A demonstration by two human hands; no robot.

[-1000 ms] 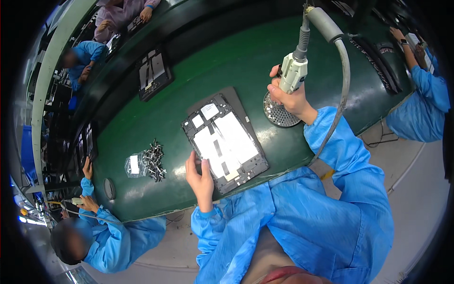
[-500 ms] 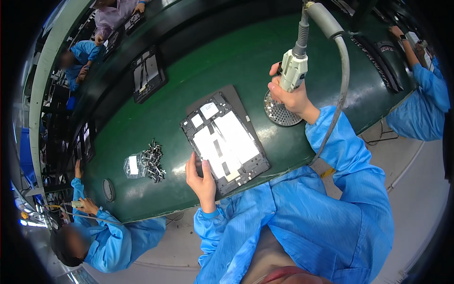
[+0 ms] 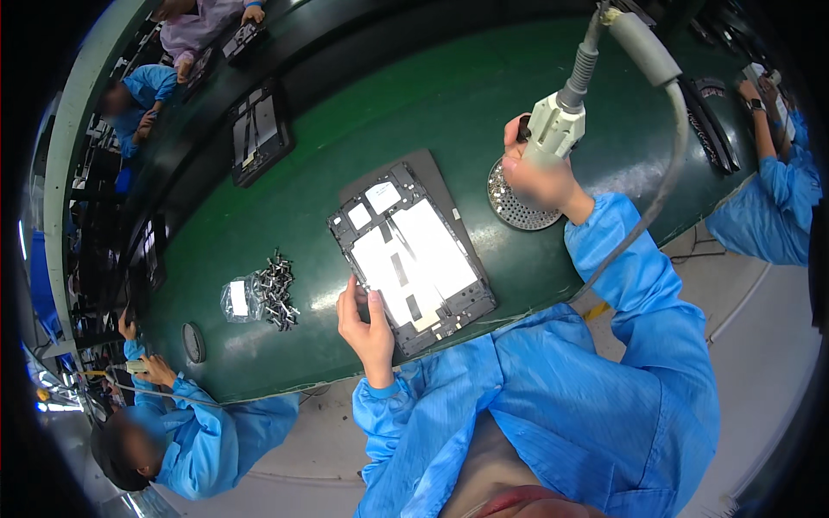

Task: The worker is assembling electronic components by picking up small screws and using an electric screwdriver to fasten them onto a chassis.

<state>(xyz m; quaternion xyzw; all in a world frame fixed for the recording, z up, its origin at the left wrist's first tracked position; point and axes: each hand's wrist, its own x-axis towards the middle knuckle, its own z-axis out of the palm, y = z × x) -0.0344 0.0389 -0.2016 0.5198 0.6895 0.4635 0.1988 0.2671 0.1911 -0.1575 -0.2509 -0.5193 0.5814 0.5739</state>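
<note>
On the green bench an opened tablet (image 3: 432,252) lies at a slant, its black frame around a large white battery panel with dark strips. Under its far right side a flat dark panel (image 3: 420,163) sticks out. My left hand (image 3: 370,335) grips the tablet's left edge near the front corner, thumb on top. To the right, my right hand (image 3: 546,183) is wrapped around a pale electric screwdriver (image 3: 555,123) with a grey cable. It is held over a round perforated dish (image 3: 523,217) of small screws; hand and tool hide the screwdriver's tip.
Left of the tablet lie a pile of small dark metal parts (image 3: 276,293) and a clear plastic bag (image 3: 240,300). Beyond are an oval black dish (image 3: 193,343) and another opened device (image 3: 259,131). Black strips (image 3: 710,129) lie far right. Co-workers sit at both sides.
My right hand and the screwdriver have shifted slightly right, and the tool leans more to the right. The cable has swung right. My left hand stays on the tablet.
</note>
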